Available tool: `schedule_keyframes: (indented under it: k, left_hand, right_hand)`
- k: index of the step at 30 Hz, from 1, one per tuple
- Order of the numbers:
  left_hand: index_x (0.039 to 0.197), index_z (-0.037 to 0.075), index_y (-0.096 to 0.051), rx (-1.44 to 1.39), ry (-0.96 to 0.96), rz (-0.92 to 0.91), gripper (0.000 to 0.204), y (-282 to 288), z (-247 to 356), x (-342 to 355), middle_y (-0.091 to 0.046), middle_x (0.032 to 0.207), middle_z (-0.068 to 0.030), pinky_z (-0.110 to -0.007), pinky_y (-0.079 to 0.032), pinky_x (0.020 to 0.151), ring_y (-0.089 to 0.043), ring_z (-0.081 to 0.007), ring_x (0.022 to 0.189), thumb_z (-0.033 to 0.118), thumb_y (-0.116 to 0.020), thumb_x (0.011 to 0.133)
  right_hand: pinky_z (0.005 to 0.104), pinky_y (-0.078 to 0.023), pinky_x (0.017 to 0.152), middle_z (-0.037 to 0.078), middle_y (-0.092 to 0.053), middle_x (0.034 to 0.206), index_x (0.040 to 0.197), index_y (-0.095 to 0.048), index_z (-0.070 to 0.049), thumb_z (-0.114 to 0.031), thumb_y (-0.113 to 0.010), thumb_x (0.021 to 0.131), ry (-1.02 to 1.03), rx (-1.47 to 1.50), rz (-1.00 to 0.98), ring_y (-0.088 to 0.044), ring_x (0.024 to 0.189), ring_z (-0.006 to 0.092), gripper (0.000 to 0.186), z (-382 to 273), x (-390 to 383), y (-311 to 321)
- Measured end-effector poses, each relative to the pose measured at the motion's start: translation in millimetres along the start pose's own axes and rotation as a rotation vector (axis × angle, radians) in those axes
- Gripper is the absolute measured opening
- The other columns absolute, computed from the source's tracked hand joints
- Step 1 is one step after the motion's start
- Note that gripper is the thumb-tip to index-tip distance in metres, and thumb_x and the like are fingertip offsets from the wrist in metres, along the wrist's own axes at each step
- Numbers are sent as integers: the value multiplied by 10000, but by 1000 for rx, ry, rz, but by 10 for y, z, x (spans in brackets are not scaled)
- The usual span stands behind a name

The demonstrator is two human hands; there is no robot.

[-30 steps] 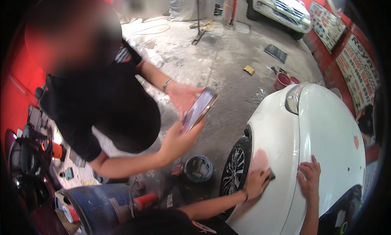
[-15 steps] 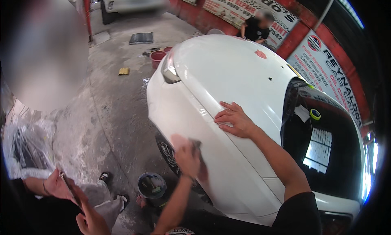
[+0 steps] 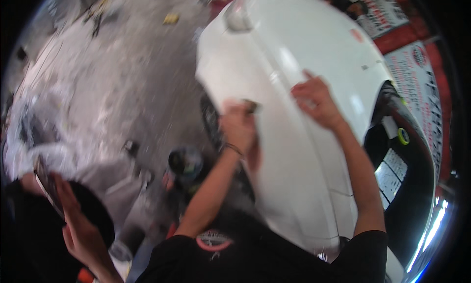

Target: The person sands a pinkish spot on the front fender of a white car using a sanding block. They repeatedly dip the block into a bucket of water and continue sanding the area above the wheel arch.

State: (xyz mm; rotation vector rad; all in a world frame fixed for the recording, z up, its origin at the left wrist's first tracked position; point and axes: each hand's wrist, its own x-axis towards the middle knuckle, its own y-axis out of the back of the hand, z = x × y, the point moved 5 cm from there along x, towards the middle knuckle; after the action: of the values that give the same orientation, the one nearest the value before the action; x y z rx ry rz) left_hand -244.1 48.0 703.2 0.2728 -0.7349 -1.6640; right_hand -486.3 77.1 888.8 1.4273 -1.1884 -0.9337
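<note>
My left hand is closed on a small dark pad against the white car's front fender, over a pinkish patch above the front wheel. Its fingers are blurred. My right hand is open, fingers apart and slightly bent, at the hood's edge beside the fender seam, right of my left hand. A bucket with things in it stands on the floor below the wheel.
At lower left, a co-worker's hand holds a phone. Behind are crumpled plastic sheeting and a yellow object on the concrete floor. Another person is beyond the hood, by signs on a red wall. Tape lies on the windshield.
My view has swung and tilted downward. My left hand with the pad has shifted slightly over the patch. The co-worker's phone now shows edge-on at lower left.
</note>
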Motion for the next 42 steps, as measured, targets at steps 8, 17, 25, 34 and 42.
schedule_keyframes:
  k: [8,17,25,34,42]
  left_hand:
    - [1354,90,-699,20,-92,76,391,51,175,-523,-699,1264,-196,-571,-467,1069,-667,-386,1196,208,-744,984]
    - [1317,93,-743,-133,-5,110,399,-67,-116,-771,-713,1150,-212,-570,-521,945,-692,-430,1090,245,-807,955]
    - [1341,37,-704,-132,64,144,437,-2,43,-1394,-717,1218,-195,-518,-498,1031,-681,-408,1166,207,-810,952]
    - [1233,124,-692,-264,306,146,305,2,-273,-974,-729,1122,-163,-565,-535,945,-694,-385,1099,230,-761,956]
    - [1369,173,-669,-219,235,98,467,-285,-156,-1006,-678,1328,-123,-536,-420,1084,-619,-331,1281,224,-808,926]
  right_hand:
    - [554,-278,1355,5,-749,1447,1318,-822,-168,-213,-774,1026,24,-131,-28,-417,1659,327,299,-240,23,79]
    - [506,-307,1371,8,-752,1469,1315,-837,-173,-247,-781,1043,45,-126,13,-423,1655,302,288,-151,-31,-11]
    - [502,-366,1341,40,-768,1439,1307,-833,-121,-188,-799,1019,54,-41,39,-432,1647,349,298,-129,-123,-10]
    - [519,-376,1320,80,-764,1406,1288,-807,-95,-144,-796,988,152,-77,38,-472,1608,398,304,-119,48,43]
    - [585,-291,1327,215,-637,1508,1250,-706,20,-177,-688,1014,-7,26,-2,-302,1676,456,309,382,-453,-121]
